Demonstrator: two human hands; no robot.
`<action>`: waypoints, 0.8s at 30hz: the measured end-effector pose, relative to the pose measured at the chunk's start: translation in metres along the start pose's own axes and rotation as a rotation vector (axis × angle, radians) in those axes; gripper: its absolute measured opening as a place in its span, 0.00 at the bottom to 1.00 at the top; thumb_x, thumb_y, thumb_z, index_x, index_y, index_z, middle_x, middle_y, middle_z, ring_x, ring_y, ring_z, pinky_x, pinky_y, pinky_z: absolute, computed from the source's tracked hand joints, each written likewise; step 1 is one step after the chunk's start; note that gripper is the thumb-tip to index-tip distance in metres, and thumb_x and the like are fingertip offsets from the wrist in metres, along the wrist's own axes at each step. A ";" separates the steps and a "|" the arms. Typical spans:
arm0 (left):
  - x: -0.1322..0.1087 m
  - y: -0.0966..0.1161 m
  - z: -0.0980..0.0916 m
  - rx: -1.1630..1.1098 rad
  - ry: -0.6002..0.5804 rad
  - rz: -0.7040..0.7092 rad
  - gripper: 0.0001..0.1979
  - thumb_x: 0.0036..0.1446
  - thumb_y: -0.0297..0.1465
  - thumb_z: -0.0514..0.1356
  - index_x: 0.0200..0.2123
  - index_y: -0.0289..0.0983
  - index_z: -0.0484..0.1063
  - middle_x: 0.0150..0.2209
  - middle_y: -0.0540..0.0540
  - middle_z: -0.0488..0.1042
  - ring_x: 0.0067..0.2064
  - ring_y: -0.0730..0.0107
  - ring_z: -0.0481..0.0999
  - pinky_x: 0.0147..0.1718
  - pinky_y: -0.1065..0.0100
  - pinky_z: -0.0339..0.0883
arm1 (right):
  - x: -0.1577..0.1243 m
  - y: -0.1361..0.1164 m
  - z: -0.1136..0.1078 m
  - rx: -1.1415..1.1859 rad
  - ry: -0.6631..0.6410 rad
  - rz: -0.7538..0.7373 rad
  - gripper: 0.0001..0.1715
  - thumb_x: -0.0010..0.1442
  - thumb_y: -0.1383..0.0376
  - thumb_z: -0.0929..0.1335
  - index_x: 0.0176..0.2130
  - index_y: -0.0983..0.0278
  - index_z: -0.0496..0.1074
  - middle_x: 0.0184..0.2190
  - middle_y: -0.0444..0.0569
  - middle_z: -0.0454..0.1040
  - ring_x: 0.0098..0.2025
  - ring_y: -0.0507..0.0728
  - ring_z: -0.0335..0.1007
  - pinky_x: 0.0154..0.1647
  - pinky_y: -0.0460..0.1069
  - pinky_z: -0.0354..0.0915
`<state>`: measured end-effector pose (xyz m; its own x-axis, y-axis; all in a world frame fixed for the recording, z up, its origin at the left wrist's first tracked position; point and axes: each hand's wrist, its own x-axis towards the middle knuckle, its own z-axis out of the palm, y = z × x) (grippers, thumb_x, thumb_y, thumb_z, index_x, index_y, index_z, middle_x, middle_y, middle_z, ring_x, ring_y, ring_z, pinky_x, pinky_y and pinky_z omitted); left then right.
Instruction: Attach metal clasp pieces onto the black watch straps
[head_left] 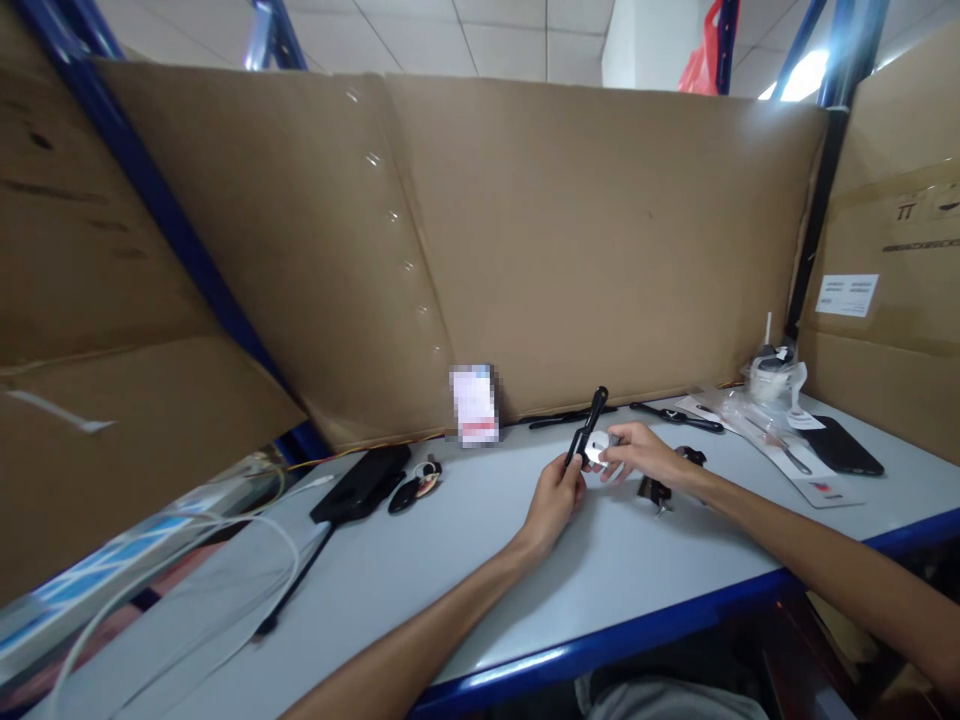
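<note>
My left hand (556,497) is closed around the lower end of a black strap (589,424) that sticks up and away from it. My right hand (642,452) pinches a small round white-and-silver part (598,449) held against the strap's base. Both hands hover just above the grey table top (480,560), near its middle. A small dark object (654,492) lies on the table just under my right wrist.
Black straps (679,416) lie along the cardboard back wall (570,240). A white container in clear plastic bags (772,378) and a black phone (847,446) sit at right. At left lie a black pouch (361,483), keys (417,486) and white cables (225,560). A blue edge (675,620) borders the table front.
</note>
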<state>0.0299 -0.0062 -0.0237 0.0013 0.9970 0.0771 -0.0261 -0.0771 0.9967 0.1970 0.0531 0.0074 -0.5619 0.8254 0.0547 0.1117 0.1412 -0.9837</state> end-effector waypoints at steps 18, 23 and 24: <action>-0.006 0.007 0.002 -0.004 -0.145 -0.093 0.25 0.54 0.55 0.60 0.33 0.38 0.62 0.19 0.59 0.56 0.16 0.83 0.49 0.15 0.75 0.37 | 0.004 0.002 -0.012 -0.165 -0.044 -0.063 0.20 0.49 0.52 0.74 0.23 0.65 0.69 0.17 0.37 0.58 0.18 0.46 0.53 0.15 0.43 0.54; -0.006 0.005 0.004 0.011 -0.199 -0.105 0.25 0.48 0.50 0.67 0.33 0.39 0.60 0.18 0.60 0.55 0.16 0.84 0.48 0.14 0.76 0.38 | 0.004 0.006 -0.006 -0.170 0.068 -0.056 0.23 0.48 0.49 0.75 0.26 0.64 0.67 0.17 0.36 0.60 0.16 0.46 0.52 0.13 0.43 0.49; -0.005 0.003 0.004 -0.001 -0.183 -0.097 0.25 0.48 0.50 0.67 0.32 0.39 0.60 0.17 0.61 0.55 0.16 0.84 0.48 0.14 0.76 0.38 | 0.004 0.006 -0.006 -0.150 0.076 -0.060 0.23 0.48 0.49 0.75 0.28 0.63 0.66 0.17 0.36 0.60 0.16 0.46 0.53 0.13 0.42 0.51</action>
<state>0.0338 -0.0118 -0.0206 0.1852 0.9826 -0.0156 -0.0181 0.0193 0.9997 0.2007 0.0605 0.0024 -0.5080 0.8513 0.1309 0.2039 0.2665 -0.9420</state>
